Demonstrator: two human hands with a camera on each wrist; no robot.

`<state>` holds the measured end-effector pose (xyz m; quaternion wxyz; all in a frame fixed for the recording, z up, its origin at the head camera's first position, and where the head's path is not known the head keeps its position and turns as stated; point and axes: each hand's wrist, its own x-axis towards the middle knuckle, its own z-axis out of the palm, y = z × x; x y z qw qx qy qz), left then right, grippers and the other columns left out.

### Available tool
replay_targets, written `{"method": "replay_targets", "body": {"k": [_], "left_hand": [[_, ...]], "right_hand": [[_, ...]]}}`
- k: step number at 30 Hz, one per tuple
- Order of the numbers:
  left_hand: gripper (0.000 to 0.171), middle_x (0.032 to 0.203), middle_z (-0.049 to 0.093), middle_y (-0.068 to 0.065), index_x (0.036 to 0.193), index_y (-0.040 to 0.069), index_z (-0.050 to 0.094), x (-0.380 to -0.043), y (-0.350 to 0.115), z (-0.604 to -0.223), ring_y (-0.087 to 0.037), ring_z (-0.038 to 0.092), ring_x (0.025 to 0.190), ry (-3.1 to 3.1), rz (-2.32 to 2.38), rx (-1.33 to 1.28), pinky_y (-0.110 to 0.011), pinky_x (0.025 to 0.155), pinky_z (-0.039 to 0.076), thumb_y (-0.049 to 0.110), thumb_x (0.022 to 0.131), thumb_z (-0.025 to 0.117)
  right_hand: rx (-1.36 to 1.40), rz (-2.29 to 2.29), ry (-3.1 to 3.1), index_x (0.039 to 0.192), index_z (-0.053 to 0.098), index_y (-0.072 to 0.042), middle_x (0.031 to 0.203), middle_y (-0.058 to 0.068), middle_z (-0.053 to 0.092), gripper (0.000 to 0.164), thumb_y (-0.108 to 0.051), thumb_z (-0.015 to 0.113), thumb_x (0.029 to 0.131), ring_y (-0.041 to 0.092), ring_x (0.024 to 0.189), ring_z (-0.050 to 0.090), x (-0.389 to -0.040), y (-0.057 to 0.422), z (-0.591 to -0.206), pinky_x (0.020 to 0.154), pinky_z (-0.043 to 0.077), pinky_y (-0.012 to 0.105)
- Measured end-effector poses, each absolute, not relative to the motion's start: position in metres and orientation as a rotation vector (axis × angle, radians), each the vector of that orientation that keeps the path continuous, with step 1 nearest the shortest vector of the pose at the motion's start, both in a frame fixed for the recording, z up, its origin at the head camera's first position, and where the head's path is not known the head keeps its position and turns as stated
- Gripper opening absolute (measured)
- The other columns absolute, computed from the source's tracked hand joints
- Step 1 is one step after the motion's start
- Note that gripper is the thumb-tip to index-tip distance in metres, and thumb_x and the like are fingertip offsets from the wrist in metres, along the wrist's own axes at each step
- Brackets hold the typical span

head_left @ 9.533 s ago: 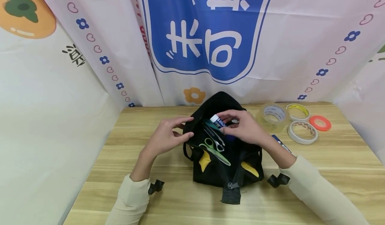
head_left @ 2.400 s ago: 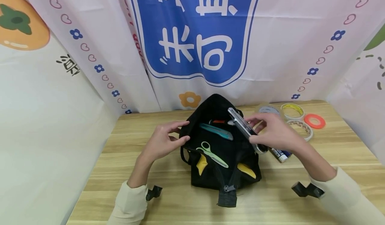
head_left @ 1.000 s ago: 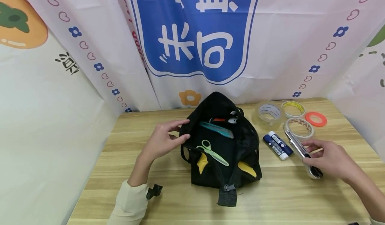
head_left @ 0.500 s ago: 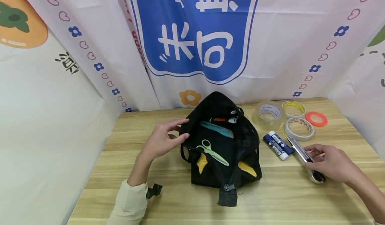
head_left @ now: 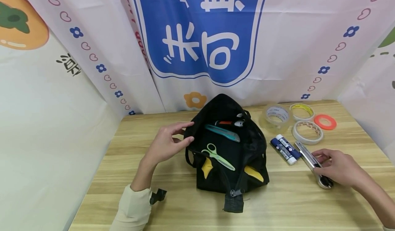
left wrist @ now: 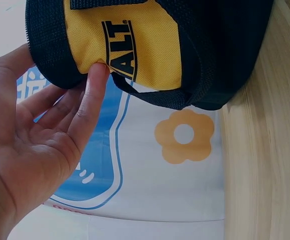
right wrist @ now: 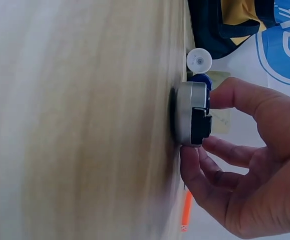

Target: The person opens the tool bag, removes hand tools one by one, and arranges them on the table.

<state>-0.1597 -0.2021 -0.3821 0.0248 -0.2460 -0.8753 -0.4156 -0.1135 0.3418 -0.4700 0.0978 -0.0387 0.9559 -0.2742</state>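
My left hand point(head_left: 168, 138) pinches the left rim of the open black-and-yellow tool bag point(head_left: 213, 184), with fingertips on both sides of the fabric in the left wrist view. Inside the bag are a teal box cutter point(head_left: 223, 133), a red-and-black tool point(head_left: 225, 123) and green-handled scissors point(head_left: 224, 161) near the front edge. To the right, my right hand point(head_left: 340, 165) pinches a silver utility knife point(head_left: 303, 151) with a black end, at or just above the tabletop. Two blue-and-white glue sticks point(head_left: 281, 151) lie side by side just left of the knife.
Behind the glue sticks stand a wide clear tape roll point(head_left: 264, 122), a yellow-cored roll point(head_left: 310, 109), a white roll point(head_left: 308, 141) and a flat orange-red roll point(head_left: 332, 123). A printed cloth point(head_left: 277, 52) hangs at the table's point(head_left: 139, 128) back edge.
Both glue sticks and the utility knife have come out of the bag to the table's right side. Over the last second the right hand has lowered slightly with the knife. My left hand stays put.
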Motion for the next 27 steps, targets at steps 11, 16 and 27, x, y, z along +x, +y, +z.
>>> {"method": "replay_targets", "body": {"k": [11, 16, 27], "left_hand": [[0.046, 0.143, 0.071, -0.011, 0.144, 0.012, 0.069, -0.159, -0.202, -0.382, -0.028, 0.075, 0.111, -2.717, -1.28, -0.763, -0.036, 0.086, 0.068, 0.017, 0.099, 0.079], [0.046, 0.143, 0.071, -0.011, 0.144, 0.011, 0.069, -0.16, -0.202, -0.382, -0.028, 0.075, 0.111, -2.715, -1.285, -0.768, -0.03, 0.082, 0.068, 0.017, 0.099, 0.079], [0.046, 0.143, 0.071, -0.011, 0.144, 0.011, 0.069, -0.159, -0.203, -0.381, -0.028, 0.075, 0.11, -2.703, -1.272, -0.778, -0.032, 0.081, 0.068, 0.017, 0.099, 0.079]], "right_hand": [[-0.194, -0.834, 2.927, 0.138, 0.064, 0.007, 0.122, 0.03, 0.074, 0.064, -0.032, 0.085, 0.092, 0.04, 0.102, 0.074, -0.123, 0.315, -0.438, 0.076, 0.061, 0.044], [-0.317, -0.985, 2.969, 0.14, 0.064, 0.004, 0.126, 0.027, 0.073, 0.058, -0.025, 0.085, 0.094, 0.039, 0.108, 0.073, -0.13, 0.285, -0.417, 0.079, 0.066, 0.033], [-0.656, -1.267, 2.943, 0.136, 0.071, -0.009, 0.13, 0.012, 0.075, 0.048, -0.022, 0.088, 0.092, 0.014, 0.113, 0.072, -0.149, 0.217, -0.378, 0.092, 0.06, 0.014]]}}
